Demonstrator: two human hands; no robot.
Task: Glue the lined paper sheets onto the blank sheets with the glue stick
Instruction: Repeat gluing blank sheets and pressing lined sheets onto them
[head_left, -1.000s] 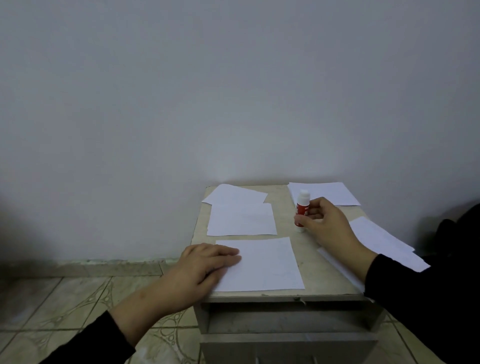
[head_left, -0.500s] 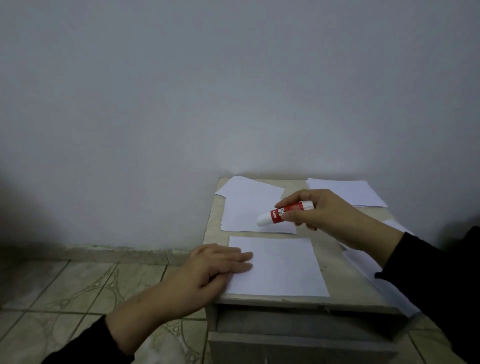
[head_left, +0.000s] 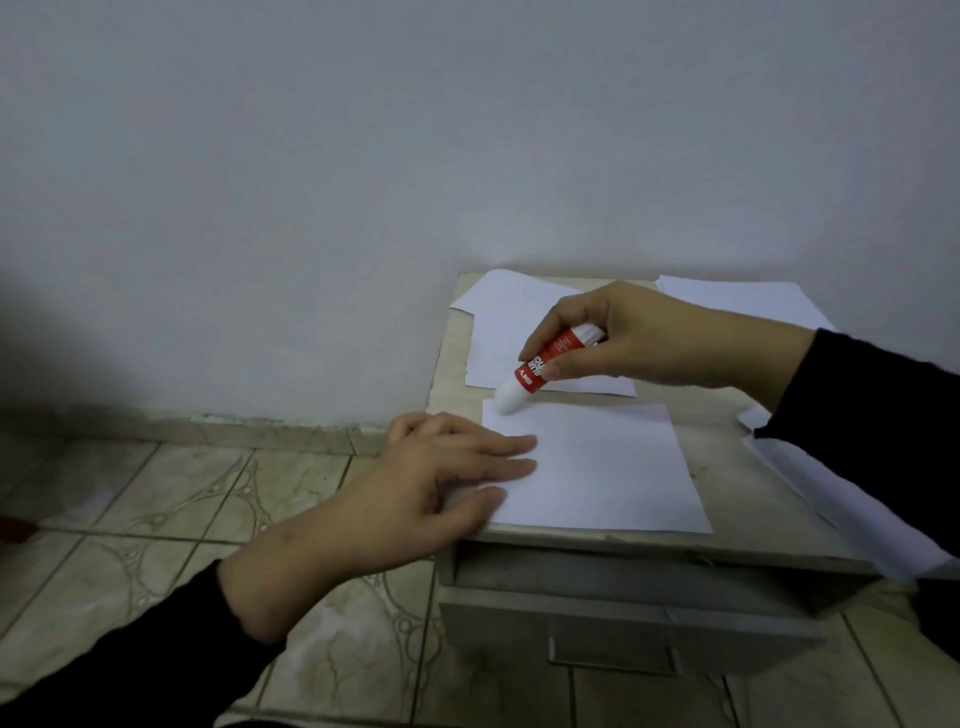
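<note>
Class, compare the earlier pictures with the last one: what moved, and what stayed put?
The right hand lifted the glue stick from upright near the back, tipped it and carried it forward-left; its white end now meets the front sheet's far left corner. The left hand still presses that sheet's left edge flat.

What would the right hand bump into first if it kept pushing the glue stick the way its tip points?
Probably the nearest sheet: the glue stick in the right hand slants down toward its far left corner, apparently touching or almost.

A small grey drawer cabinet (head_left: 623, 545) bears several white paper sheets (head_left: 597, 467).
</note>
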